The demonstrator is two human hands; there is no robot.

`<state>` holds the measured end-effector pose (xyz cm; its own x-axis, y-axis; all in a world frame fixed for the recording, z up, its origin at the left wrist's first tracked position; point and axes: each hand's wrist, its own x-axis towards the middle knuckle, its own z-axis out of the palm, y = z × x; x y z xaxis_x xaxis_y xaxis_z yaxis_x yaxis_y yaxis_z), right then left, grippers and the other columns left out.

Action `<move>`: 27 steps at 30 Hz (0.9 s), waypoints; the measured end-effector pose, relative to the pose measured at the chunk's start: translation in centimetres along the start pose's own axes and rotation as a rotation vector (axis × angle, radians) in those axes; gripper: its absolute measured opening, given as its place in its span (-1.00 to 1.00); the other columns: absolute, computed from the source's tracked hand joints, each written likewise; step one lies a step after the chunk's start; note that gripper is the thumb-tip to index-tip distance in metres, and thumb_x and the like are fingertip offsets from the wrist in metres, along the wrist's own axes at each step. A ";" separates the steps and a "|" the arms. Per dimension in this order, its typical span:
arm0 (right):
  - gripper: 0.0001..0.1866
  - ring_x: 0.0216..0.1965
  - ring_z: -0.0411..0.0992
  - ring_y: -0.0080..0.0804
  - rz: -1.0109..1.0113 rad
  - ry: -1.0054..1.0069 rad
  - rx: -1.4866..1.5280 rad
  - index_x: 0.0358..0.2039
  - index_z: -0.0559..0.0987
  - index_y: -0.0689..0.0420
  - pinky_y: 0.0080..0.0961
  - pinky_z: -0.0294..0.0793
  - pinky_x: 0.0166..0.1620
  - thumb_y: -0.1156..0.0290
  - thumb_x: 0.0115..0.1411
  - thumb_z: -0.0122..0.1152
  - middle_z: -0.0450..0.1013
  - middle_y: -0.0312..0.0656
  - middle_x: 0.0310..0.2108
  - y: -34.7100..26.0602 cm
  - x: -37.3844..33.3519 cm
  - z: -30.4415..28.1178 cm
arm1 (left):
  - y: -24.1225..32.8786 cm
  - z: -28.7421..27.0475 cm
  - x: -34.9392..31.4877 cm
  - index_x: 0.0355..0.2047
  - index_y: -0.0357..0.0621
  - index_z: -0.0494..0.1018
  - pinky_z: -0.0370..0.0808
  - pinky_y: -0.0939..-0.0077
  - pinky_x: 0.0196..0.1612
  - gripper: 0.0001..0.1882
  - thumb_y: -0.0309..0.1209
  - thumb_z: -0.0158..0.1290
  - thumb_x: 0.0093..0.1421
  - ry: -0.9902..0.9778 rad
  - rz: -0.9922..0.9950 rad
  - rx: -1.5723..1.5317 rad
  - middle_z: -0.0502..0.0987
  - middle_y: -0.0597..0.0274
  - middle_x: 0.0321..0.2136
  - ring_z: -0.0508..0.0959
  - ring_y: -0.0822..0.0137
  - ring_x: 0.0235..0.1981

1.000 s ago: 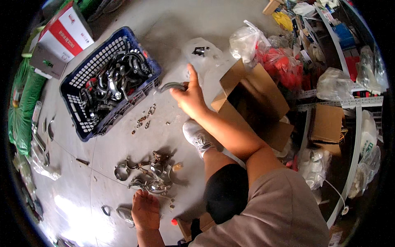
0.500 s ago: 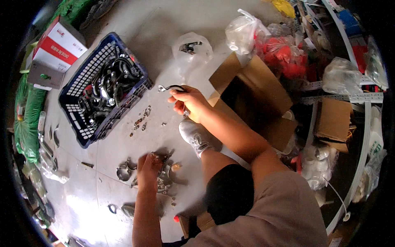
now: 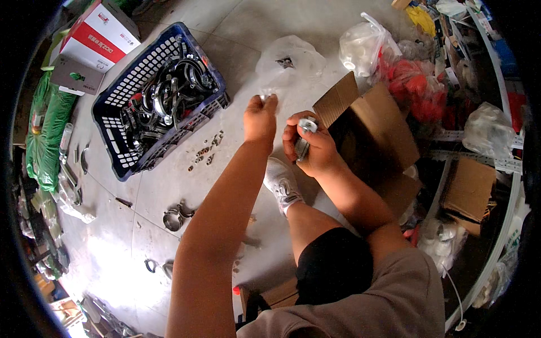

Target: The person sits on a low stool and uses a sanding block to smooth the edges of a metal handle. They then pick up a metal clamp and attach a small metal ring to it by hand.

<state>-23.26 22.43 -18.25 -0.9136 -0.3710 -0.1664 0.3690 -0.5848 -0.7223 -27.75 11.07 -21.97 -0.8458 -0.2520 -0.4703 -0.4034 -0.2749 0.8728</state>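
My left hand (image 3: 260, 121) is closed, its fingertips pinched at the near edge of a clear plastic bag (image 3: 307, 56) on the floor. Small dark metal pieces (image 3: 285, 62) show inside that bag. To the right, my right hand (image 3: 316, 147) is wrapped round a shiny metal clamp (image 3: 307, 125); a rounded end sticks up past the thumb and the rest is mostly covered by the fingers. Left of my hands stands a dark blue plastic basket (image 3: 104, 127) holding many metal clamps (image 3: 163, 101). Small metal fittings (image 3: 208, 149) lie scattered in front of it.
An open cardboard box (image 3: 389, 121) stands beside my right forearm. Round clamps (image 3: 173, 219) lie on the floor past my left arm. A red-and-white carton (image 3: 101, 42) and a green wrapped bundle (image 3: 48, 129) line the left. Shelving with bagged goods (image 3: 408, 84) fills the right.
My left hand has left the pile of clamps on the floor and moved forward to the plastic bag, which has spread wider. My right hand has drawn back rightward with the clamp, now turned.
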 end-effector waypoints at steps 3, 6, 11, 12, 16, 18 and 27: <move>-0.79 -0.52 0.35 -0.39 0.044 -0.017 -0.075 -0.32 0.41 0.22 -0.51 0.33 -0.45 0.41 0.04 -0.05 0.39 -0.12 -0.45 -0.1 0.4 -0.5 | -0.2 -2.3 -1.7 -0.43 -0.20 0.42 0.28 0.58 -0.35 -0.85 -0.39 -0.07 0.06 -0.006 0.154 -0.359 0.40 0.37 -0.56 0.35 0.45 -0.50; -0.76 -0.38 0.38 -0.36 0.050 -0.059 0.114 -0.40 0.44 0.30 -0.45 0.34 -0.26 0.40 -0.02 -0.08 0.41 -0.06 -0.42 0.2 1.2 -0.1 | 0.0 -5.4 -4.3 -0.44 -0.16 0.37 0.30 0.56 -0.31 -0.89 -0.41 -0.12 0.10 -0.125 0.121 -0.496 0.34 0.36 -0.63 0.30 0.48 -0.56; -0.78 -0.32 0.38 -0.35 -0.092 -0.383 -0.270 -0.47 0.48 0.28 -0.47 0.28 -0.15 0.43 -0.09 -0.07 0.43 -0.07 -0.44 0.6 3.9 -0.1 | 1.4 -8.6 -8.3 -0.02 -0.05 0.19 0.26 0.56 -0.50 -0.54 -0.44 -0.08 0.00 -0.165 0.006 -0.604 0.22 0.39 -0.63 0.20 0.50 -0.65; -0.77 -0.29 0.38 -0.32 0.032 -0.404 -0.314 -0.47 0.48 0.29 -0.42 0.25 -0.07 0.42 -0.09 -0.06 0.43 -0.06 -0.43 1.4 4.2 -0.2 | 1.5 -9.2 -8.7 0.04 -0.03 0.12 0.24 0.59 -0.52 -0.46 -0.44 -0.08 -0.01 -0.174 -0.012 -0.579 0.23 0.40 -0.62 0.20 0.51 -0.65; -0.75 -0.14 0.33 -0.38 0.378 -0.343 -0.547 -0.36 0.48 0.26 -0.49 0.15 0.04 0.45 -0.06 -0.04 0.45 -0.13 -0.28 5.6 5.3 -0.1 | 1.5 -10.9 -10.2 0.17 0.01 -0.03 0.19 0.69 -0.57 -0.29 -0.45 -0.07 -0.04 -0.196 0.005 -0.478 0.25 0.41 -0.58 0.21 0.54 -0.64; -0.68 -0.11 0.28 -0.46 0.357 -0.234 -0.574 -0.24 0.50 0.21 -0.56 0.16 0.01 0.44 -0.04 -0.04 0.45 -0.20 -0.25 7.1 6.2 -0.3 | 1.5 -11.6 -11.1 0.19 0.03 -0.06 0.19 0.71 -0.57 -0.25 -0.47 -0.06 -0.05 -0.149 0.023 -0.457 0.26 0.43 -0.57 0.21 0.54 -0.64; -0.76 -0.50 0.23 -0.64 -0.175 0.331 -1.132 -0.34 0.49 0.18 -0.67 0.22 -0.44 0.49 -0.06 -0.05 0.36 -0.36 -0.49 1.6 8.9 -4.6 | 1.7 -14.8 -12.4 0.20 0.09 -0.05 0.19 0.75 -0.56 -0.15 -0.58 -0.09 -0.18 -0.196 -0.017 -0.493 0.22 0.40 -0.61 0.19 0.52 -0.65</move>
<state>-31.57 21.48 -24.00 -0.9975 -0.0480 -0.0516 0.0266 0.4211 -0.9066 -12.79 -0.01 -16.60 -0.9089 -0.0786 -0.4095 -0.2457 -0.6926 0.6782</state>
